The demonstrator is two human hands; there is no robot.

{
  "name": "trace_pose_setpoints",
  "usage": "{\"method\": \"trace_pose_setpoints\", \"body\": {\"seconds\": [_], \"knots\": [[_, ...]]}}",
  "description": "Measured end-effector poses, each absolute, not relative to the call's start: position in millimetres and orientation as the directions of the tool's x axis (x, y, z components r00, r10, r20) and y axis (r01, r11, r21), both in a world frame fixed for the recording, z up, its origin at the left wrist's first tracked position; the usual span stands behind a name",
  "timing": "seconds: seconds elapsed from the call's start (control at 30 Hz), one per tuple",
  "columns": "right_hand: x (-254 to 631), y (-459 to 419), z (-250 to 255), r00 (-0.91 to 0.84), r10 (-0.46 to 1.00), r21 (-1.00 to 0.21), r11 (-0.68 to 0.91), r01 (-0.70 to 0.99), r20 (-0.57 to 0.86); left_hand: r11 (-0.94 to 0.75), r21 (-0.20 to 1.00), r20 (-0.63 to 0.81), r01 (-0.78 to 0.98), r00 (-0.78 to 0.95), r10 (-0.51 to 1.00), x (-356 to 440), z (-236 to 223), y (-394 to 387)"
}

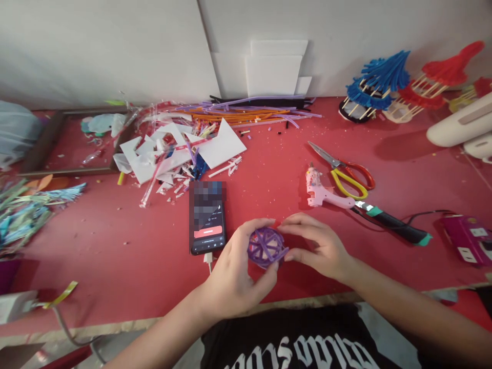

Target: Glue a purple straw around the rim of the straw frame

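Observation:
A small purple ball-shaped frame made of bent straws (pixel 266 247) sits between both hands just above the red table (pixel 115 256). My left hand (pixel 234 271) cups it from the left and below, with fingers curled round it. My right hand (pixel 317 246) pinches its right side with thumb and fingertips. A black phone (pixel 206 218) with a lit screen lies just left of the hands, a white cable plugged into its near end.
A pink glue gun (pixel 323 192), yellow and red scissors (pixel 346 171) and a black-handled tool (pixel 395 225) lie right of centre. Coloured straws (pixel 246 113) and white foam scraps (pixel 184 148) litter the back. Straw lanterns (pixel 380 84) stand far right. A magenta power strip (pixel 467 238) lies at the right edge.

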State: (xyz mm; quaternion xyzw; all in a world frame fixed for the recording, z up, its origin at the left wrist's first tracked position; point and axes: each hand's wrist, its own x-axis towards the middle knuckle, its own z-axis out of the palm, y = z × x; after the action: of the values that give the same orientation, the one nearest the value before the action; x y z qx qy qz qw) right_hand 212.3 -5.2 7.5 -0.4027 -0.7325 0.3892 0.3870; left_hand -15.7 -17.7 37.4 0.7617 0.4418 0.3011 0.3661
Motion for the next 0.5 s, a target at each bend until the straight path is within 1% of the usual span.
{"method": "trace_pose_setpoints", "body": {"seconds": [0.1, 0.23, 0.43, 0.5], "knots": [[210.7, -6.1, 4.5, -0.384, 0.887, -0.891, 0.371, 0.263, 0.256, -0.302, 0.86, 0.1, 0.411, 0.445, 0.89, -17.4, 39.3, -15.3], [208.8, -6.7, 5.5, -0.37, 0.895, -0.912, 0.344, 0.223, 0.248, -0.29, 0.887, 0.094, 0.359, 0.475, 0.875, -19.4, 40.6, -13.4], [204.9, -5.7, 11.6, -0.364, 0.91, -0.932, 0.288, 0.218, 0.196, -0.3, 0.894, 0.096, 0.332, 0.513, 0.853, -21.4, 41.5, -12.8], [203.7, -5.5, 12.6, -0.362, 0.912, -0.936, 0.281, 0.212, 0.192, -0.342, 0.875, 0.119, 0.343, 0.532, 0.838, -21.9, 40.9, -12.4]]}}
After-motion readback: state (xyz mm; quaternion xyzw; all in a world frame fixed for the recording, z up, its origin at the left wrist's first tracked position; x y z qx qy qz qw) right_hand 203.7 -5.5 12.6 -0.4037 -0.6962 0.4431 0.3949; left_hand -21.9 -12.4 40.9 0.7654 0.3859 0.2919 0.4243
